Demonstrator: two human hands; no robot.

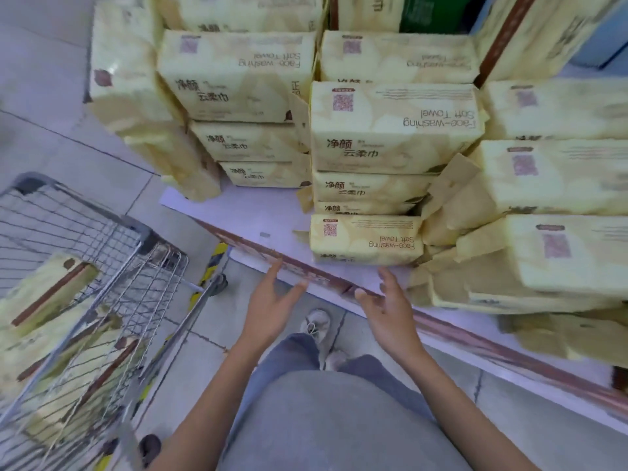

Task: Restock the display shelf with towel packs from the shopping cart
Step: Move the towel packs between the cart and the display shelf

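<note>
The fingers (pixel 276 270) of the left hand (pixel 272 311) are spreading wide and holding nothing. The fingers (pixel 385 278) of the right hand (pixel 390 312) are doing the same, with the palms facing each other as if sized for one pack. Just past the fingertips, one towel pack (pixel 365 239) is lying flat near the front edge of the display shelf (pixel 244 212), apart from both hands. It looks like it is sitting there to start a new front pile. Behind it, farther from the fingers, tall stacks of packs (pixel 394 127) are filling the shelf, lying flat so they do not tip. Off to the left of the left fingers, the shopping cart (pixel 146 234) is standing close by with more packs (pixel 51 287) inside, so reaching them is easy. I think the job is only partly done.
</note>
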